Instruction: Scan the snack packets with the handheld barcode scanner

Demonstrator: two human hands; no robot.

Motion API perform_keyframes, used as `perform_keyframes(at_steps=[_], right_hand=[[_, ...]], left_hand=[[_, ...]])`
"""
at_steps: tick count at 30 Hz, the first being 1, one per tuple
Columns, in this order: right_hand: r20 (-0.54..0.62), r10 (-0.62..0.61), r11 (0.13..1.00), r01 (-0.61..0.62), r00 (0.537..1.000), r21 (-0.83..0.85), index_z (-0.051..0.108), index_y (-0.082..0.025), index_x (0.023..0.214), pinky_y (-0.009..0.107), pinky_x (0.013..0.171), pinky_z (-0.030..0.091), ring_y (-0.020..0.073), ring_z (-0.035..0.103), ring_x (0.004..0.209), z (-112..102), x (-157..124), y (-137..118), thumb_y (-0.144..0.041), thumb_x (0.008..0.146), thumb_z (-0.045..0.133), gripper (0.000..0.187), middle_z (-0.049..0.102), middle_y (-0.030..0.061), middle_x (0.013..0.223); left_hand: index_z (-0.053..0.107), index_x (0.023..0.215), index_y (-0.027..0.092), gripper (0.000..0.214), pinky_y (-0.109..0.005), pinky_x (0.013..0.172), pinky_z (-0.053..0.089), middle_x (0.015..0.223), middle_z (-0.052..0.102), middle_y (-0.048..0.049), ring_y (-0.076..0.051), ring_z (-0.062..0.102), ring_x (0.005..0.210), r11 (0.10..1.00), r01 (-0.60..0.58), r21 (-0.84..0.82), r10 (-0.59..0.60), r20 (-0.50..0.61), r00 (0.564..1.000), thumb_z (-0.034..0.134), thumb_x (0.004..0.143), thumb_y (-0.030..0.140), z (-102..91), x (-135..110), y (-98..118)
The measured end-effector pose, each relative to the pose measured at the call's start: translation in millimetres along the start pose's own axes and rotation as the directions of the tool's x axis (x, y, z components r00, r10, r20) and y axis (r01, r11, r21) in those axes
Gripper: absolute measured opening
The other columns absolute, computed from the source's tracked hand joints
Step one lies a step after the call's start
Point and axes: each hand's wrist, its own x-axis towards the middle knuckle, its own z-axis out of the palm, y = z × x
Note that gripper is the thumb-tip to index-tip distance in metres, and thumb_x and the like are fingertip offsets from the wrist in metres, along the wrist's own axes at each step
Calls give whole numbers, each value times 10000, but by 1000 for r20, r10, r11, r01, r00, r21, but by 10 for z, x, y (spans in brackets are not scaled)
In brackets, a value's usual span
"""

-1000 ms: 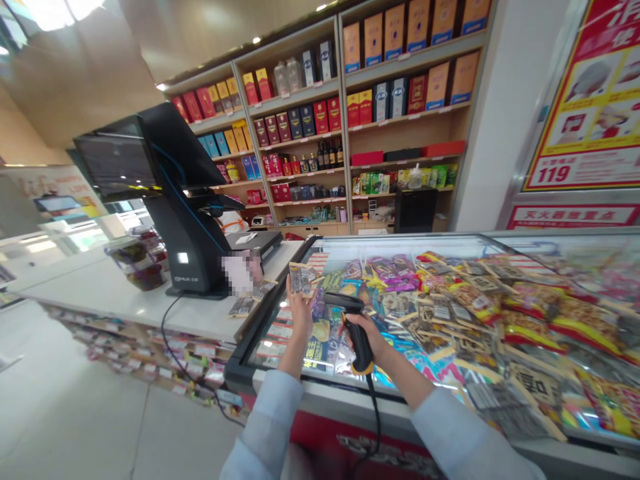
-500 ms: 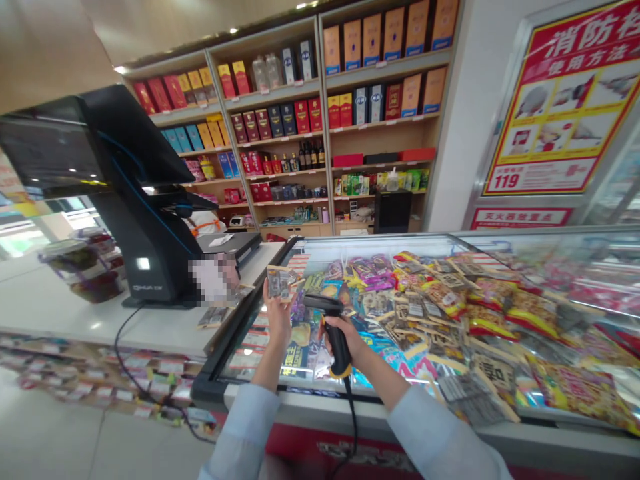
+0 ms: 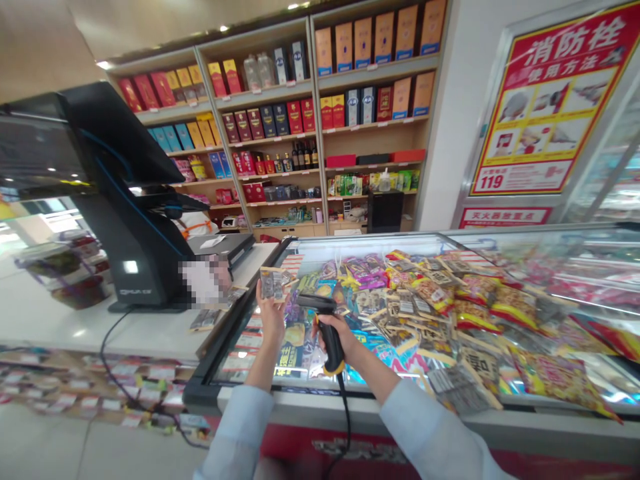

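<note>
My left hand [image 3: 271, 315] is raised over the glass-topped chest freezer [image 3: 300, 393] and pinches a small flat snack packet [image 3: 271, 283] upright. My right hand [image 3: 345, 333] grips the handle of a black and yellow barcode scanner [image 3: 325, 328]. The scanner's head points left at the packet, a short gap away. Its cable [image 3: 344, 413] hangs down past the freezer's front edge. Both arms wear light blue sleeves.
Several snack packets [image 3: 440, 300] lie heaped on the freezer's glass lid. A black checkout terminal [image 3: 107, 193] stands on the white counter [image 3: 60, 320] at left, with small packets [image 3: 206, 319] beside it. Shelves of boxed goods [image 3: 300, 120] fill the back wall. A red poster [image 3: 550, 107] hangs at right.
The view has swung to the right, so everything sits further left in frame. Both hands keep their grips, and the packet and scanner stay about the same distance apart.
</note>
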Motion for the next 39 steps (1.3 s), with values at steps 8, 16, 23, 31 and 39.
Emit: perform_keyframes(at_steps=[8, 16, 23, 31, 39], right_hand=[[-23, -72, 997, 72, 997, 13, 623, -141, 737, 203, 324, 385, 94, 497, 350, -51, -104, -296, -395, 676, 614, 262, 639, 18, 566], [-179, -179, 981, 190, 968, 49, 609, -154, 735, 199, 315, 373, 87, 477, 355, -472, -638, -1074, -378, 681, 626, 231, 635, 14, 578], [-371, -293, 950, 312, 881, -9, 584, -172, 710, 188, 325, 366, 79, 461, 355, -1151, -1317, -1539, -373, 669, 632, 210, 595, -17, 532], [-523, -337, 938, 327, 783, -116, 597, -180, 780, 217, 311, 340, 133, 501, 363, -1846, -1872, -1757, -434, 663, 615, 280, 564, -9, 462], [-595, -297, 941, 334, 747, -51, 595, -173, 801, 234, 321, 375, 145, 528, 365, -2067, -1892, -1681, -463, 646, 629, 330, 585, -6, 477]], left_hand=[[333, 1296, 359, 606, -412, 883, 491, 1286, 507, -54, -160, 628, 924, 997, 67, 21, -68, 16, 998, 519, 734, 229, 76, -72, 82], [479, 1004, 220, 335, -364, 837, 512, 834, 591, 10, -108, 612, 738, 969, 241, 60, -247, 129, 960, 536, 674, 206, 865, -504, -82], [512, 996, 190, 314, -336, 742, 534, 707, 546, 27, -108, 572, 667, 928, 274, 252, -334, 238, 912, 515, 682, 184, 1731, -1005, -573], [569, 1146, 215, 388, -413, 872, 452, 945, 654, -65, -205, 602, 853, 743, -101, 662, -263, 427, 865, 475, 770, 240, 2325, -1221, -746], [620, 1093, 303, 336, -485, 1049, 257, 1428, 349, -54, -305, 322, 1298, 561, -327, 761, -127, 469, 874, 543, 774, 374, 2417, -1483, -892]])
